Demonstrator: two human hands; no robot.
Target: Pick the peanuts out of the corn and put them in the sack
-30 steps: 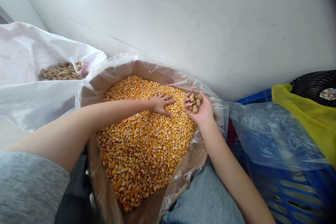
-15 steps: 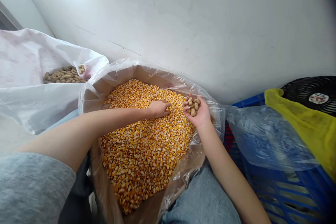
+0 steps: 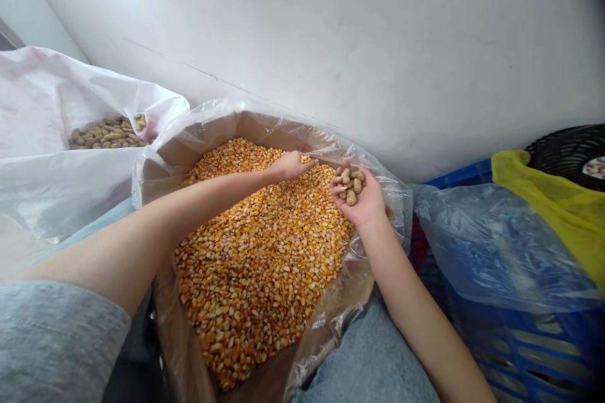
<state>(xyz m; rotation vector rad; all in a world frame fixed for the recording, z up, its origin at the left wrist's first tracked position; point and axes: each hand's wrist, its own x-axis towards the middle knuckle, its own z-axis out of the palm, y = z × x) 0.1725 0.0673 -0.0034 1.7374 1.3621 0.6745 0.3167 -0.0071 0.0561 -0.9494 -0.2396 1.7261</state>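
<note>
Yellow-orange corn kernels (image 3: 265, 258) lie heaped in a box lined with a clear plastic bag (image 3: 158, 182). Above the far part of the heap, my left hand (image 3: 292, 165) is cupped around a few kernels (image 3: 305, 158), its fingers partly curled. My right hand (image 3: 362, 198) is palm up over the right edge of the corn, fingers curled round several unshelled peanuts (image 3: 350, 186). The two hands are apart, a short distance from each other.
A white sack (image 3: 42, 101) at the left holds more peanuts (image 3: 108, 133). To the right, a blue plastic crate (image 3: 534, 352) bears a clear plastic bag (image 3: 491, 239), a yellow bag (image 3: 558, 201) and a black fan (image 3: 567, 154). A pale wall (image 3: 331, 44) rises behind.
My left hand has come up from the corn, slightly away from me, and now has kernels in it. My right hand still holds the peanuts. The view has shifted slightly.
</note>
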